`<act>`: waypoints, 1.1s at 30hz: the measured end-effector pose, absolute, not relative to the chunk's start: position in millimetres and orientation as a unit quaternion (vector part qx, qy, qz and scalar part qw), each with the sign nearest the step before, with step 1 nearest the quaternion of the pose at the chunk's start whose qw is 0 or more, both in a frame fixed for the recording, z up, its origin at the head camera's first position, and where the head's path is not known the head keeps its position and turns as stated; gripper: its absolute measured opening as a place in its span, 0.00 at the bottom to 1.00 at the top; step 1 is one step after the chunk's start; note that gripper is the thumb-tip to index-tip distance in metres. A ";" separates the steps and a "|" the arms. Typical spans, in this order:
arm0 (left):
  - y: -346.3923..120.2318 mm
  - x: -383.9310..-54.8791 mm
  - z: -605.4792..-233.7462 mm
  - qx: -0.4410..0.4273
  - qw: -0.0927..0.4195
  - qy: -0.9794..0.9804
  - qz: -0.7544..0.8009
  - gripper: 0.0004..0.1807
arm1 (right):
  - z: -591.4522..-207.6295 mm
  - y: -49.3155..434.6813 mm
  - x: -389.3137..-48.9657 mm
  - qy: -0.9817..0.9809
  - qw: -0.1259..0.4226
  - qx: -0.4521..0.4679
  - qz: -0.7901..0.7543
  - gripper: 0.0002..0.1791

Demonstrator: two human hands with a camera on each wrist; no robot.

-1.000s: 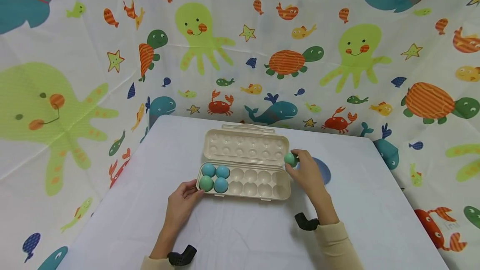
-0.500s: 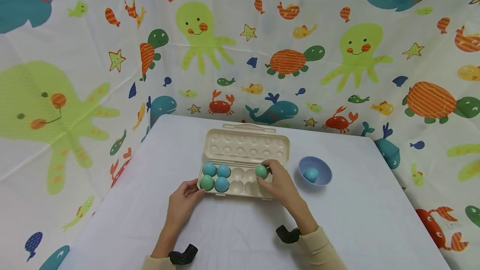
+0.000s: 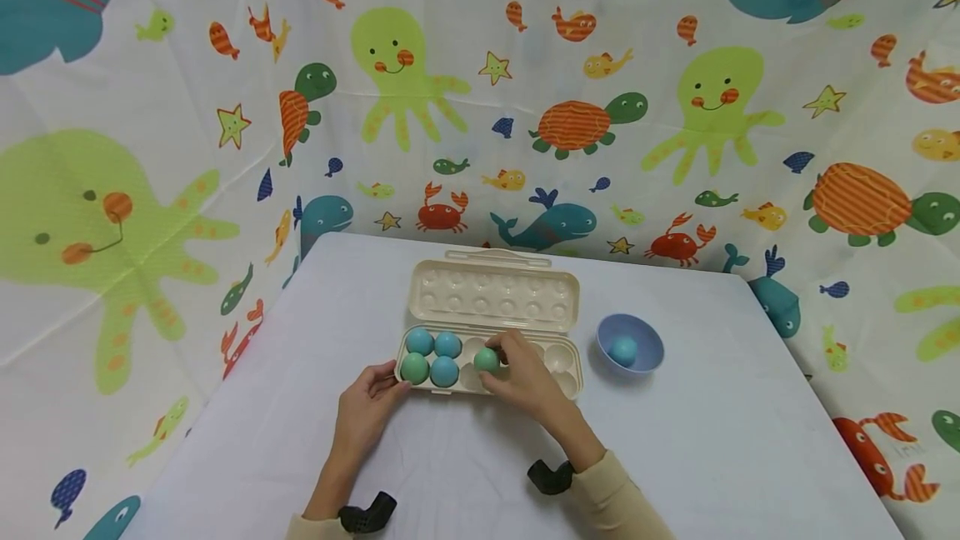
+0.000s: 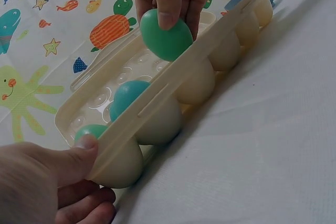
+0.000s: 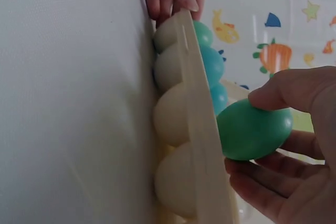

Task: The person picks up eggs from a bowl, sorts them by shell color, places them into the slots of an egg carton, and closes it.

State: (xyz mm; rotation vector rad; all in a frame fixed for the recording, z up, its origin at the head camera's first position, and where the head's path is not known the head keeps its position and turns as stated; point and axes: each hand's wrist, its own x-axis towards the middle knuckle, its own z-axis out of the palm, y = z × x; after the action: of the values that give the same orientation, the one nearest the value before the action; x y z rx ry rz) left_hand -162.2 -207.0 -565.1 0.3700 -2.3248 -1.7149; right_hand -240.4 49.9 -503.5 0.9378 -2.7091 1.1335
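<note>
My right hand pinches a green egg between thumb and fingers, over the middle of a cream egg carton. In the right wrist view that egg is tilted beside the carton's front rim. My left hand grips the carton's left front corner; in the left wrist view the thumb lies on the rim with fingers below. At the left end of the carton sit another green egg and three blue eggs. Part of the cups is hidden behind my right hand.
A blue bowl with a light blue egg in it stands right of the carton. The carton's lid lies open toward the back. White cloth covers the table, and a sea-animal curtain hangs behind.
My right hand has carried the green egg leftward from beside the bowl to the carton's middle and lowered it. The bowl is uncovered to view. My left hand has stayed at the carton's corner.
</note>
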 end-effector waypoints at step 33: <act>-206.3 -161.7 -566.4 0.125 0.115 -0.794 -0.583 0.28 | -512.0 41.2 -250.2 -0.888 -0.049 0.340 0.306 0.21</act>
State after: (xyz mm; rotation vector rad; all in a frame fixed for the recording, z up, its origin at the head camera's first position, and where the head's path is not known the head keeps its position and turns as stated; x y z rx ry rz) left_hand -161.7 -206.3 -566.4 0.3652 -2.3269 -1.7091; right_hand -250.2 41.2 -512.0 1.1031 -2.8805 0.9929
